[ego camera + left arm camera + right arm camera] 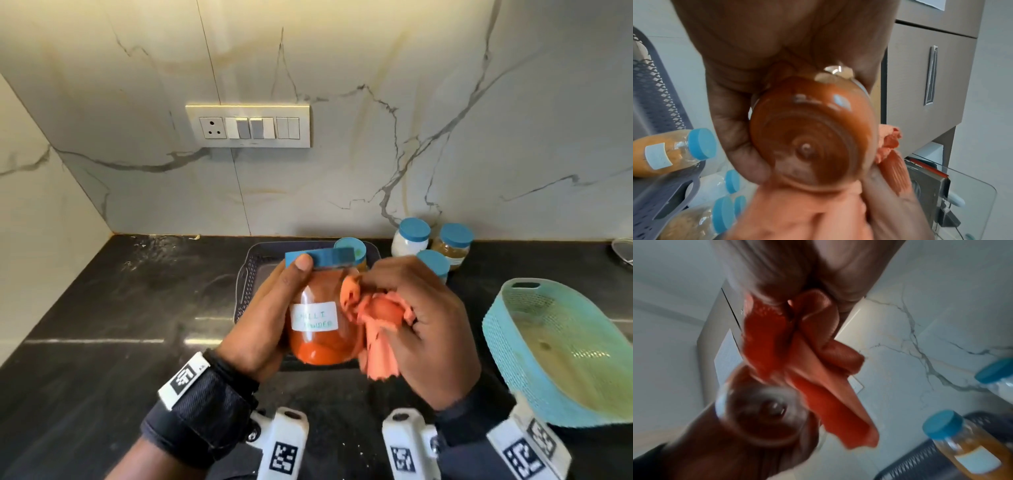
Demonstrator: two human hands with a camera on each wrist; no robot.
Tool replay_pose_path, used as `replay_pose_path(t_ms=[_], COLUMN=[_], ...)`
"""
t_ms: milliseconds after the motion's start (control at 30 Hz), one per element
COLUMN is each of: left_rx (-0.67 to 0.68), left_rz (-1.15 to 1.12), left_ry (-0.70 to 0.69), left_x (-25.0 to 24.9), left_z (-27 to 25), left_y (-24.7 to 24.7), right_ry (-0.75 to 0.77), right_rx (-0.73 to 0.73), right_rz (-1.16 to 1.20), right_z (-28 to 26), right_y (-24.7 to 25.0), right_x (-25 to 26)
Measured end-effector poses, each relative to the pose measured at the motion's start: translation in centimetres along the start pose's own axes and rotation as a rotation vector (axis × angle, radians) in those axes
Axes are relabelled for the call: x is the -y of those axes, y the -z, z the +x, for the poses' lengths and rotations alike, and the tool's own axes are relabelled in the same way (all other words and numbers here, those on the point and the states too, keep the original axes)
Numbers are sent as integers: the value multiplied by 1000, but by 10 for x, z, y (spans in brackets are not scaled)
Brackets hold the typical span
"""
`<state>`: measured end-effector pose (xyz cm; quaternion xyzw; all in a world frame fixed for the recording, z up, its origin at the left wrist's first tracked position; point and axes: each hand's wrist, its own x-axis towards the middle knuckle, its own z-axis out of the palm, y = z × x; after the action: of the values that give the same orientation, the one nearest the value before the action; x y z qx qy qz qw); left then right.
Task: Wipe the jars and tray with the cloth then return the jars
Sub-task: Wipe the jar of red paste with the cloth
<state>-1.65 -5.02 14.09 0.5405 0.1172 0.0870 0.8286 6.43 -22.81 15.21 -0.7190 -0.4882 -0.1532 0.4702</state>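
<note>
My left hand (270, 308) grips a chilli powder jar (320, 325) with a blue lid and a white label, held above the dark tray (246, 284). Its round base (807, 146) faces the left wrist camera. My right hand (421, 318) holds a bunched orange cloth (371, 315) against the jar's right side; in the right wrist view the cloth (797, 350) hangs beside the blurred jar (764, 415). One orange-filled jar (351, 251) stands in the tray behind the held one. Three blue-lidded jars (433, 246) stand on the counter to the tray's right.
A turquoise plastic basket (555, 346) sits on the black counter at the right. A marble wall with a switch plate (248, 126) rises behind. A glass rim (623, 251) shows at the far right edge. The counter's left half is bare dark stone (120, 308).
</note>
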Motion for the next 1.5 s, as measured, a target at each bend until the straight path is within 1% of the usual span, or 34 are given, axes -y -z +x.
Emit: replay_pose_path(t_ms=[100,167,300,367,467,533,567,633,700,767,833,900,967,1033,1133,1200,1267,1400,1500], left_rx=[-36,-55,-38,-37,-16,-31,-56,-101,-111,-99,-74,-51,-52,-51,-39,-40,-33,-12,-31], left_rz=[-38,15,163,191,222,202,176,101,82,98,109,120,106,71,41,66,86,81,31], left_ry=[-27,-36,-84,-96,-78,-99,-118,-161,-186,-188,-180,-173,-188,-198,-194,-187,-180,-164,-143], left_x=[-2,2,6,5,8,9,8,2,-4,-8,-7,-6,-7,-11,-16,-14,-9,-2,-3], left_z=[0,1,3,5,5,6,7,10,13,11,9,8,9,10,10,8,5,4,8], left_y=[2,4,9,11,13,11,11,12,16,17,16,12,9,6,8,9,7,-6,-16], right_ry=[7,21,67,57,-2,1,21,78,127,137,121,62,15,32,81,72,61,22,65], right_rx=[75,112,154,133,17,-16,3,88,180,211,147,32,-26,-1,126,162,130,5,16], right_rz=[1,-39,-166,-165,-136,-117,-103,-95,-140,-153,-128,-67,-83,-89,-71,-68,-76,-81,-49], right_z=[-25,-36,-41,-32,-5,8,10,0,-17,-22,-9,13,28,25,-5,-20,-17,18,13], right_y=[-11,-16,-21,-19,-13,-9,-10,-17,-25,-26,-23,-18,-13,-12,-16,-16,-14,3,12], right_x=[3,0,3,0,-12,-14,-12,-3,4,4,1,-4,-6,-5,3,4,1,-7,-4])
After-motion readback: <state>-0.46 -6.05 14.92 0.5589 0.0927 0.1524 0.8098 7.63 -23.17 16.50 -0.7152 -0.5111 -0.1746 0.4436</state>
